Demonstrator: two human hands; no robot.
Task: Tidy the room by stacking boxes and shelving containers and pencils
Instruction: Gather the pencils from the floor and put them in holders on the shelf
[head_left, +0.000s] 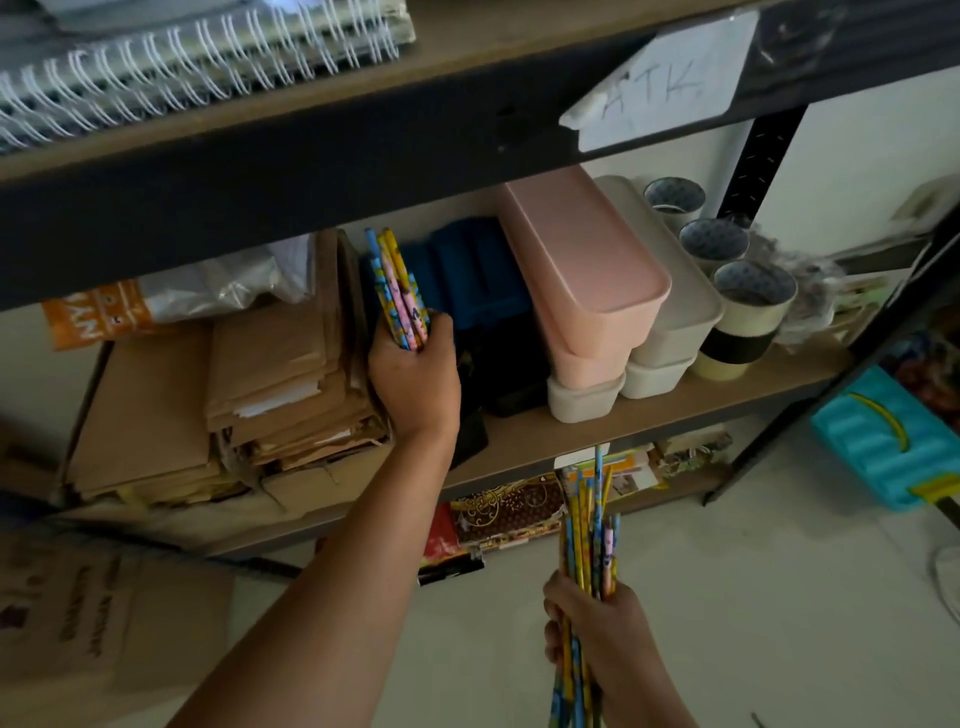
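Pencil shelving in hand: left hand (413, 374) grips a few pencils (399, 291) at the shelf (675, 410) (right hand (597, 623) clutches the remaining bundle (589, 540)), next needing release beside the blue container (467, 270).

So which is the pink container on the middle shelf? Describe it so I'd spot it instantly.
Find the middle shelf board below the white paper label marked ATK. Right of the dark blue box, a long pink plastic lidded container lies tilted atop a stack. It is the only pink one; the similar lidded boxes beside it are off-white.
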